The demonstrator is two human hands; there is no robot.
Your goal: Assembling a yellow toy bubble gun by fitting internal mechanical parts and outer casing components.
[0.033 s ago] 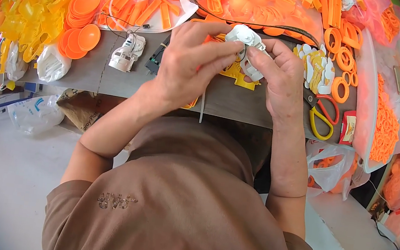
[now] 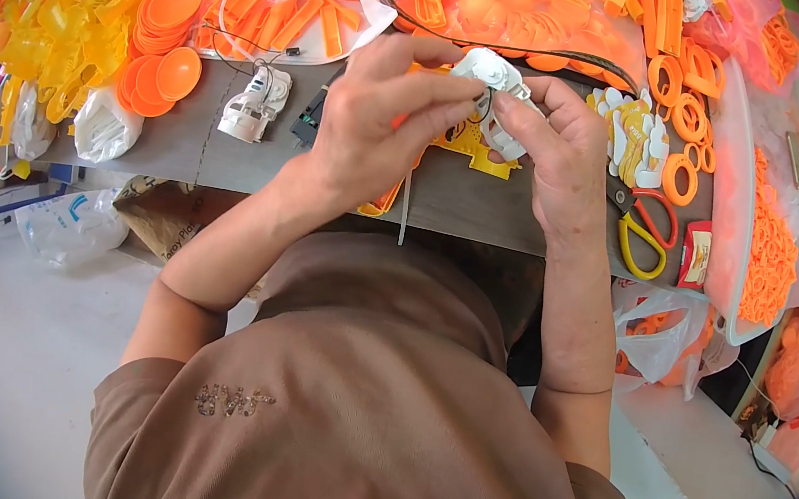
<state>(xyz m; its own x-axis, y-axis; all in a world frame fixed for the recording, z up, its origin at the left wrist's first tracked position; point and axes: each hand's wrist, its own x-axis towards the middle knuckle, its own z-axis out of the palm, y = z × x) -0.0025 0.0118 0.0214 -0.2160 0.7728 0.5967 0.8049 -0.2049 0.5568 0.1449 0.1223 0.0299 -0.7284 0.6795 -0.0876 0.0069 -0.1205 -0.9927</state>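
White plastic part (image 2: 484, 67) is raised over the front of the grey table (image 2: 170, 151), above a yellow plastic piece (image 2: 485, 157), its lower side clasped between thumb and fingers of the right hand (image 2: 564, 165). Left hand (image 2: 362, 108) has its fingertips drawn in against the same part, beside a short dark wire; cannot tell whether they pinch the wire. A second white part (image 2: 255, 107) lies on the table to the left; scissors (image 2: 645, 237) and orange rings (image 2: 679, 178) lie to the right.
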